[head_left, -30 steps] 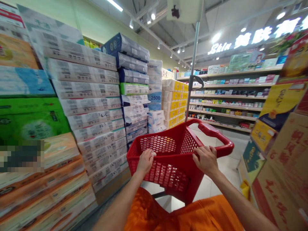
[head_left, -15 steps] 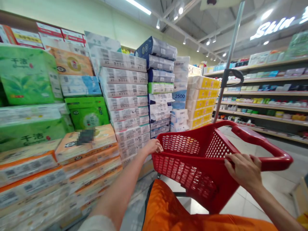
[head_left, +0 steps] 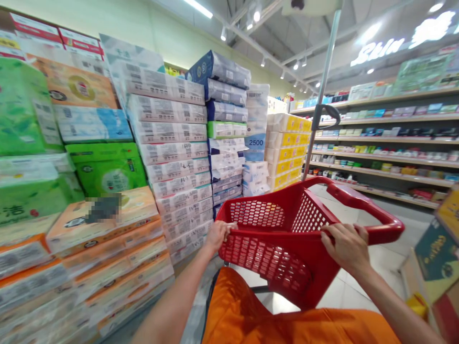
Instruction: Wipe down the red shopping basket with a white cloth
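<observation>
A red plastic shopping cart basket stands in front of me in a store aisle. My left hand is closed over its near rim at the left corner. My right hand grips the same rim at the right, fingers curled over the edge. The inside of the basket is mostly hidden by its near wall. A grey pole with a hook rises from the cart's far side. My orange clothing fills the bottom of the view.
Tall stacks of packaged tissue line the left, with orange packs low down and green packs above. Yellow packs stand further back. Shelves of small goods run along the right, and cardboard displays stand at the near right.
My view swung left, then partly back right. The left hand came off the rim toward the tissue stacks half a second ago and is back on the rim now.
</observation>
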`<state>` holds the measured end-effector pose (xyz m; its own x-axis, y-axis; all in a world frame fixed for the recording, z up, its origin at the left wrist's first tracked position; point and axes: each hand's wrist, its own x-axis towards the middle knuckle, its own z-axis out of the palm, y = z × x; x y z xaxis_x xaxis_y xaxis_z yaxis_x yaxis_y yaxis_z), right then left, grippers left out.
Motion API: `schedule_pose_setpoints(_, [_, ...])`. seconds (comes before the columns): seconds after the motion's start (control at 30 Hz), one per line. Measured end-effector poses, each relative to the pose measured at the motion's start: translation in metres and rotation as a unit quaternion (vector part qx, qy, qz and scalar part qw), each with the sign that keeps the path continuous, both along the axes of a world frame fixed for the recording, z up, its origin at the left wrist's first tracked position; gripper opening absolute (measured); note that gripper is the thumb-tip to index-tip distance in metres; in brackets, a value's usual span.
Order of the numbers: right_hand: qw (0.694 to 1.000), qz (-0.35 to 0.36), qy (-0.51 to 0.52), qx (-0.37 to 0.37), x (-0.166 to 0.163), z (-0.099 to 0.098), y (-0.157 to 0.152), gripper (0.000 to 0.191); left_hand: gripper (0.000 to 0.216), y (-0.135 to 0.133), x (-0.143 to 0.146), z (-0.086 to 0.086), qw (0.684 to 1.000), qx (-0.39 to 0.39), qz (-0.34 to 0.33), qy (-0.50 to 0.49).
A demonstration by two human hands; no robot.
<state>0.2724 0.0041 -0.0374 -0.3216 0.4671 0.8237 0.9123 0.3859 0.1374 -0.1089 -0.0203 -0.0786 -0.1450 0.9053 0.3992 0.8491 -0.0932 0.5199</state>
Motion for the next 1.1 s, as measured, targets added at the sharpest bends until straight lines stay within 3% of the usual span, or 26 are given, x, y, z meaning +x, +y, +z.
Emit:
schedule_pose_setpoints(0.1, [1.000, 0.003, -0.003, -0.004, -0.002, 0.001, -0.002, 0.023, 0.039, -0.001, -0.028, 0.009, 0.997, 0.004, 0.070, -0.026])
schedule_pose_setpoints(0.2, [1.000, 0.007, 0.000, -0.003, -0.005, 0.000, -0.003, 0.022, 0.025, 0.001, -0.044, 0.024, 0.997, -0.016, 0.077, -0.026])
schedule_pose_setpoints(0.3, [1.000, 0.008, 0.009, 0.000, -0.008, -0.001, -0.003, 0.022, 0.007, 0.009, -0.042, 0.037, 0.998, -0.048, 0.041, -0.007])
schedule_pose_setpoints(0.43, [1.000, 0.020, 0.007, -0.009, -0.012, 0.002, -0.005, 0.022, 0.017, 0.026, -0.026, 0.043, 0.998, -0.047, 0.031, 0.011])
schedule_pose_setpoints(0.6, [1.000, 0.013, 0.016, -0.008, -0.015, 0.004, -0.009, 0.021, 0.004, 0.025, 0.008, 0.024, 0.998, -0.009, 0.060, 0.021])
schedule_pose_setpoints(0.7, [1.000, 0.010, 0.027, -0.009, -0.016, 0.004, -0.009, 0.021, 0.020, 0.013, 0.027, 0.002, 0.994, 0.060, 0.072, 0.051])
schedule_pose_setpoints(0.77, [0.999, 0.003, 0.036, -0.013, -0.016, 0.005, -0.009, 0.022, 0.024, 0.007, 0.026, -0.013, 0.987, 0.131, 0.048, 0.078])
schedule_pose_setpoints(0.87, [0.999, 0.004, 0.034, -0.031, -0.015, 0.006, -0.011, 0.022, 0.025, 0.005, -0.002, -0.027, 0.980, 0.189, 0.034, 0.061])
schedule_pose_setpoints(1.0, [0.998, 0.003, 0.033, -0.055, -0.018, 0.008, -0.013, 0.021, 0.019, 0.009, -0.026, -0.029, 0.974, 0.187, 0.127, -0.001])
schedule_pose_setpoints(1.1, [0.997, -0.024, 0.047, -0.060, -0.022, 0.008, -0.013, 0.021, 0.019, 0.010, 0.013, -0.024, 0.978, 0.196, 0.076, 0.006])
